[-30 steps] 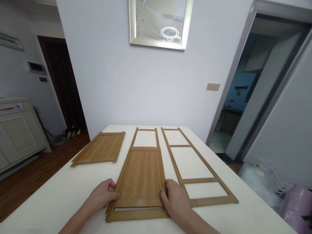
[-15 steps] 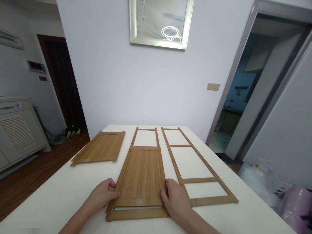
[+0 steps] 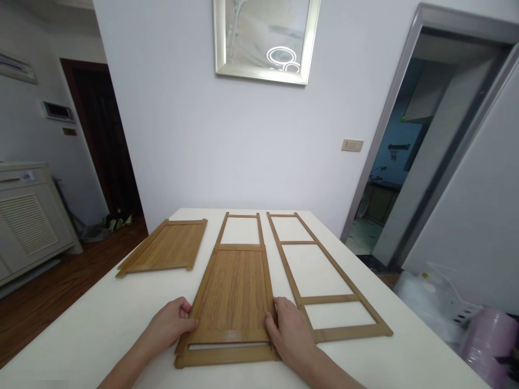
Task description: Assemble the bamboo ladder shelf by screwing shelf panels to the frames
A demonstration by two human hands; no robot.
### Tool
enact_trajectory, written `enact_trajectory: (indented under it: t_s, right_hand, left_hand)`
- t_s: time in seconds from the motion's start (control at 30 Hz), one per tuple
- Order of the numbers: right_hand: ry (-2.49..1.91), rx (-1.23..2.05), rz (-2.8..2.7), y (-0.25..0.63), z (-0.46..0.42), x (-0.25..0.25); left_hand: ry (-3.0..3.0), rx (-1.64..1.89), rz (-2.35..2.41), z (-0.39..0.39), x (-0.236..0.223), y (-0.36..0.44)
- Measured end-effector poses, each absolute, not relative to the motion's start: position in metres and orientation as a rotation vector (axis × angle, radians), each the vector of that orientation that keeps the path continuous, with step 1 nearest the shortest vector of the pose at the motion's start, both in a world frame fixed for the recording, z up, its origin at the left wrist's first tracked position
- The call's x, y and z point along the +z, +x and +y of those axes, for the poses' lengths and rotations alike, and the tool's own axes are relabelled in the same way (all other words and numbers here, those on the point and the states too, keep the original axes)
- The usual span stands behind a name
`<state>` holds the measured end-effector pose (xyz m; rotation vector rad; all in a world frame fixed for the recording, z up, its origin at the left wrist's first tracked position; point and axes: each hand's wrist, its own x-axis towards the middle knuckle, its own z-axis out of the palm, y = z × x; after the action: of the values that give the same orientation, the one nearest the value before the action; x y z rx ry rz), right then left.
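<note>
A wooden panel with bamboo-like grain lies on a long wooden frame, whose far opening and near rail show beyond the panel's ends. At the panel's left edge, near its front corner, my left hand pinches with thumb on top and fingers curled at the side. Opposite, my right hand grips the right edge, its thumb on the panel's rim. Its fingertips are partly hidden. Just right of that hand lies a second long wooden frame with three openings.
Another wooden panel lies at the left on the white table. The table's far edge meets a wall with a framed picture. Plastic-wrapped bundles stand beyond the table's right edge.
The view has shifted very slightly. Both hands keep their hold on the panel's edges, and the panel and frames lie as before.
</note>
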<state>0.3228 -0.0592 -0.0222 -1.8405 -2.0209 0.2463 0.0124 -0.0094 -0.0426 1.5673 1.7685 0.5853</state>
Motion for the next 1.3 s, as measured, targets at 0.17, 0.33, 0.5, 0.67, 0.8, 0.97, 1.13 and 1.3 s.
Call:
enact_trajectory:
  t_s: [0.17, 0.33, 0.5, 0.67, 0.8, 0.97, 1.13, 1.3]
  right_hand:
    - [-1.833, 0.259, -2.024, 0.3228, -0.0593, -0.0219]
    - [-1.825, 0.264, -2.016, 0.3231, -0.0582, -0.0250]
    - [-1.825, 0.243, -2.012, 0.3231, -0.0579, -0.0268]
    - [-1.817, 0.206, -2.011, 0.3232, -0.0587, -0.0260]
    - [-1.823, 0.223, -2.009, 0.3234, -0.0586, -0.0255]
    - [-1.818, 0.213, -2.003, 0.3236, -0.0585, -0.0266]
    - [-1.829, 0.197, -2.008, 0.3234, -0.0600, -0.0254]
    - [-1.824, 0.213, -2.007, 0.3234, -0.0599, -0.0249]
  left_hand:
    - [1.559, 0.602, 1.759, -0.0090, -0.0443, 0.0120]
    - [1.567, 0.608, 1.760, -0.0091, -0.0461, 0.0110]
    - [1.569, 0.611, 1.767, -0.0080, -0.0475, 0.0104]
    - [1.563, 0.584, 1.767, -0.0067, -0.0486, 0.0098]
    - [1.570, 0.588, 1.766, -0.0067, -0.0492, 0.0097]
    - [1.567, 0.581, 1.768, -0.0070, -0.0489, 0.0102]
    - [1.574, 0.582, 1.764, -0.0077, -0.0469, 0.0110]
    - [1.578, 0.604, 1.761, -0.0091, -0.0452, 0.0125]
